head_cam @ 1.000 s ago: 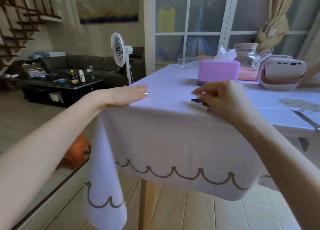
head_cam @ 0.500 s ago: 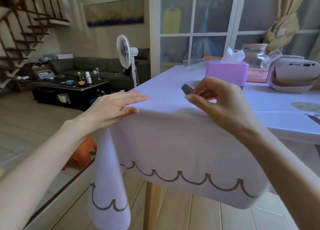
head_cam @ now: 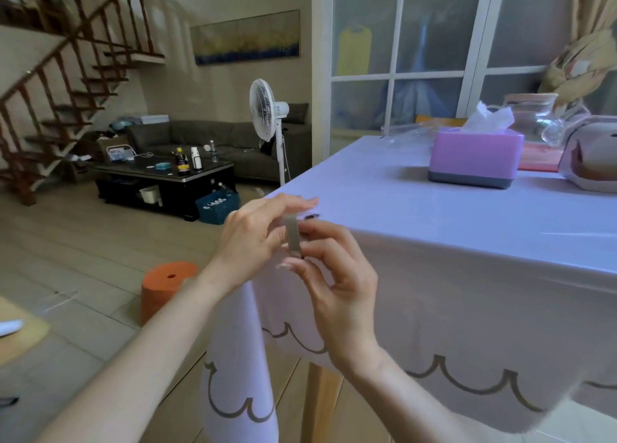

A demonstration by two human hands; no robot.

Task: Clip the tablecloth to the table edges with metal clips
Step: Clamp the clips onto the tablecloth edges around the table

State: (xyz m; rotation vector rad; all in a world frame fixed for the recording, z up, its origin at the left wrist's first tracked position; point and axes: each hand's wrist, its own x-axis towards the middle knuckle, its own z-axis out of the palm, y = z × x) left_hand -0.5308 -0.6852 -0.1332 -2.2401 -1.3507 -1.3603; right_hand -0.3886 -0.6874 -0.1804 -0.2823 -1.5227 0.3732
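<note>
Holding small grey metal clip (head_cam: 293, 239) upright at near-left corner of pale lilac scallop-trimmed tablecloth (head_cam: 450, 242); fingers of left hand (head_cam: 252, 242) and right hand (head_cam: 337, 285) pinch it. None seen attached; all edges left.

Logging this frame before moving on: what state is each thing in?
clip: upright, held at the corner, not yet clipped on.
left hand: holds the clip.
right hand: pinches the clip.
tablecloth: spread flat on top, corner hanging loose.
tissue box: a tissue sticking out.
</note>
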